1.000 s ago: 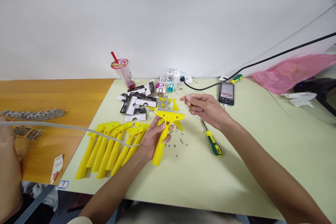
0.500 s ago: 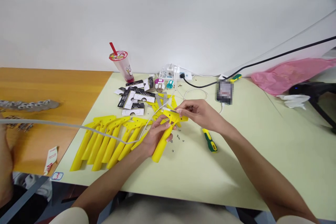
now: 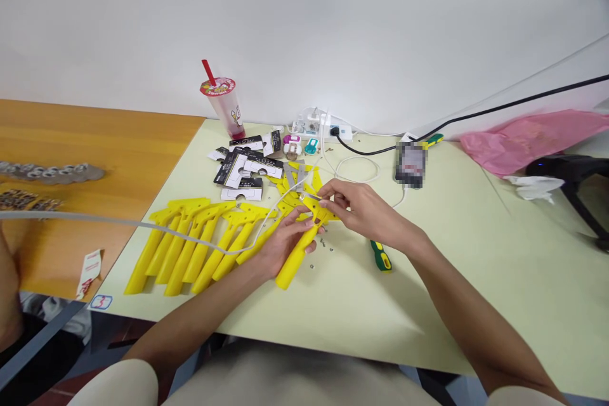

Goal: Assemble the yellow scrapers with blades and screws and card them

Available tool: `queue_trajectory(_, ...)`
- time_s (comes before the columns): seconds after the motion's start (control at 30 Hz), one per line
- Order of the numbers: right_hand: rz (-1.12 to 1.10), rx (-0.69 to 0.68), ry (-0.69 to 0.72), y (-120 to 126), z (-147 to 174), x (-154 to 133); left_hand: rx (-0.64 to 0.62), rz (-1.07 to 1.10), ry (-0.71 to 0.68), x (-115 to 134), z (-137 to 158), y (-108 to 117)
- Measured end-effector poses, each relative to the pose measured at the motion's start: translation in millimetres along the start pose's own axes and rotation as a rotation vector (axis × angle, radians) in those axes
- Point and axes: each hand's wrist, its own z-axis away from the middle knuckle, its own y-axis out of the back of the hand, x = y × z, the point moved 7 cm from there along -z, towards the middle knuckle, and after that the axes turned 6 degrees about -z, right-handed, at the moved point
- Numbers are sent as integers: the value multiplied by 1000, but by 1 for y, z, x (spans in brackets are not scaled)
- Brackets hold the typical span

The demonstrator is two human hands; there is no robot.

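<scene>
My left hand (image 3: pixel 284 242) is closed around a yellow plastic scraper (image 3: pixel 295 260), its handle slanting down toward me. At the scraper's wide head, my right hand (image 3: pixel 359 206) pinches a thin grey metal blade (image 3: pixel 311 198) lying along the top edge; my fingers hide part of it. Behind the hands lies a pile of yellow scraper heads and grey blades (image 3: pixel 294 176). Several yellow scraper handles (image 3: pixel 183 247) rest in a row left of my left hand. Small nuts or screws (image 3: pixel 313 266) are scattered below my hands.
A green-and-yellow screwdriver (image 3: pixel 381 260) lies beside my right wrist. Black-and-white cards (image 3: pixel 242 171), a drink cup (image 3: pixel 226 108), a power strip (image 3: pixel 340 133) and a phone (image 3: pixel 410 165) are farther back. A white cable (image 3: pixel 228 250) crosses above the handles. Another person's arm (image 3: pixel 7 292) is at left.
The camera view has shifted slightly. Both hands stay at the scraper, and my right hand has moved a little over its head, covering more of the screwdriver.
</scene>
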Motion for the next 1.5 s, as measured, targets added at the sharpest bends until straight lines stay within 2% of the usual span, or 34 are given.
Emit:
queue_trajectory(0.1,2,-24,10,-3,0,1,-2,-3,-4,0,0,0)
queue_trajectory(0.3,7,-23,185,-10,-3,-5,-12,-9,-5,1,2,-3)
queue_trajectory(0.43,44,-11,218,-13,-4,-2,-12,-4,-11,1,3,-3)
queue_trajectory(0.7,32,22,195,-10,-5,5,-44,-6,-13,0,3,-3)
queue_trajectory(0.9,-22,17,111,-9,-7,12,-44,-21,-1,-1,3,-5)
queue_trajectory(1.1,-93,-25,119,-9,-7,8,-50,-39,4,2,5,-9)
queue_trajectory(1.5,-103,-75,122,-11,-8,11,-51,-12,26,-1,5,-7)
